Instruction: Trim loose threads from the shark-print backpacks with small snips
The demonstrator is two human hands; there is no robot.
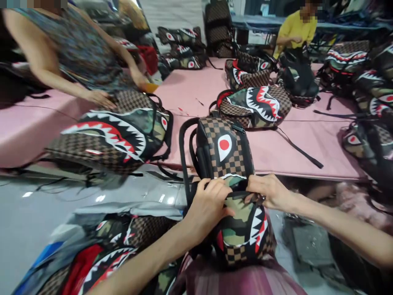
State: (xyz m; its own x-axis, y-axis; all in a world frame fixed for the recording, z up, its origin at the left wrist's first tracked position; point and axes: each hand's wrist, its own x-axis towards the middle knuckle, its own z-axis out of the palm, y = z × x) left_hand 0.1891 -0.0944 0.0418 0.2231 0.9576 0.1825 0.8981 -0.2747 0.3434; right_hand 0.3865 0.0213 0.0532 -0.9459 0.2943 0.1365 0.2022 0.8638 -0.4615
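Note:
A backpack (233, 155) with brown-and-black checks, camouflage patches, an eye and shark teeth stands tilted before me, its lower part against my lap. My left hand (211, 205) is wrapped over its left side at the front pocket, the thumb on the camouflage cloth. On the other side, my right hand (268, 190) pinches the pocket's upper edge near a small dark zipper pull (261, 198). The pocket's mouth gapes slightly between the two hands. What lies inside it is hidden.
Similar backpacks lie on the pink table (181, 90), one at left (116, 135) under a co-worker's hand (100, 98). Further back, a person in yellow (296, 30) handles another bag. More backpacks (104, 262) fill a bag at lower left. A clear plastic-wrapped bundle (313, 241) sits at right.

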